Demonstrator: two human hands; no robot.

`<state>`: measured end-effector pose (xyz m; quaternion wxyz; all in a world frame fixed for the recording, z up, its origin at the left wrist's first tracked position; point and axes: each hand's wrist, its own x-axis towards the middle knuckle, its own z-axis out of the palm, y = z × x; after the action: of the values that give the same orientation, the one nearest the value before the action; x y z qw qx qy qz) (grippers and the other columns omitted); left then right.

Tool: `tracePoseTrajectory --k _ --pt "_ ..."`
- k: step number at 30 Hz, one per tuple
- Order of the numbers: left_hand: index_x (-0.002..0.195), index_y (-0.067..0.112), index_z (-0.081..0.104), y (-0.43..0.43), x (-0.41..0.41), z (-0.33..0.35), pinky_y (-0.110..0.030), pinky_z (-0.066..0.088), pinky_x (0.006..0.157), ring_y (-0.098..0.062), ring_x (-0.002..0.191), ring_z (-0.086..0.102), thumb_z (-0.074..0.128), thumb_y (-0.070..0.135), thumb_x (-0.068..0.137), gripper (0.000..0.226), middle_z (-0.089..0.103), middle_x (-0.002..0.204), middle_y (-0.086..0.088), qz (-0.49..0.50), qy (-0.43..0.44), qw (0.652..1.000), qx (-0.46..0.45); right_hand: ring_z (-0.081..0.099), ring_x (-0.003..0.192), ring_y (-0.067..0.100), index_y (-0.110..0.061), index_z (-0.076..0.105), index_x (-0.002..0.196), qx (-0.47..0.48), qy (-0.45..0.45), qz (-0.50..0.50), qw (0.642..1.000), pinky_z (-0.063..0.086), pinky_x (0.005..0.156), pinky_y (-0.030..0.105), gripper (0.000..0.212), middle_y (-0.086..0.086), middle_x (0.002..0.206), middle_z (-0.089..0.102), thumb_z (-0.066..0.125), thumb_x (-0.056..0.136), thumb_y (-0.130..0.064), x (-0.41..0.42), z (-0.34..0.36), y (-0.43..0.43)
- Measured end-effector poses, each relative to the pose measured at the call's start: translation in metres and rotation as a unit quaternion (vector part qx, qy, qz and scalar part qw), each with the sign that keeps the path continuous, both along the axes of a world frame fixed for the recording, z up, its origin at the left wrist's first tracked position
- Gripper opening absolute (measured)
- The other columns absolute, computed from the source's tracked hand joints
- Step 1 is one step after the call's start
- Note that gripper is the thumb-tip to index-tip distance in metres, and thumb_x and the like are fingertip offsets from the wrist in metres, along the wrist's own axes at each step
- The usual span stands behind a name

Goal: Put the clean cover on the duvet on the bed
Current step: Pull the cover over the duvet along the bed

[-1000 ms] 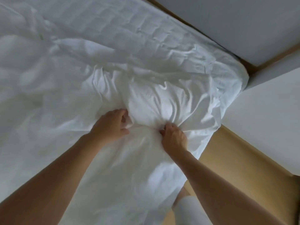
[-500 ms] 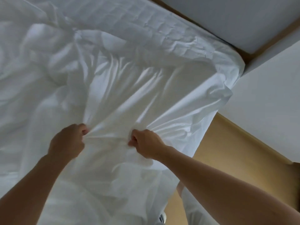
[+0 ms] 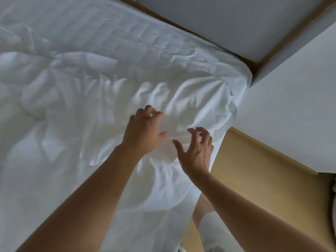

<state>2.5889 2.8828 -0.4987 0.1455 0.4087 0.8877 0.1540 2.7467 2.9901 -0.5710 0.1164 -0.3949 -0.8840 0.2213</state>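
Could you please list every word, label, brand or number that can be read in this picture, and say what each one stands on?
None: no readable text shows anywhere in the head view.
The white duvet cover, the wooden floor, the pale wall, the left hand and the right hand show no print, tag or label.

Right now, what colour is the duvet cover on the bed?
The duvet cover is plain white with no pattern; the head view, the only one, shows it.
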Motion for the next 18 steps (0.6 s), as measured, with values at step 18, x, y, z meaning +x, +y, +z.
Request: tracePoseTrajectory --k 18 --pt "0.096 0.021 0.069 -0.054 0.091 -0.044 -0.041 0.041 0.077 -0.027 0.087 0.052 0.071 0.074 0.061 0.063 0.054 0.098 -0.001 -0.140 0.070 0.986 -0.060 0.061 0.090 0.019 -0.018 0.056 0.103 -0.515 0.020 -0.363 0.776 0.048 0.077 0.035 0.059 -0.002 0.099 0.064 0.058 0.082 -0.072 0.065 -0.046 -0.072"
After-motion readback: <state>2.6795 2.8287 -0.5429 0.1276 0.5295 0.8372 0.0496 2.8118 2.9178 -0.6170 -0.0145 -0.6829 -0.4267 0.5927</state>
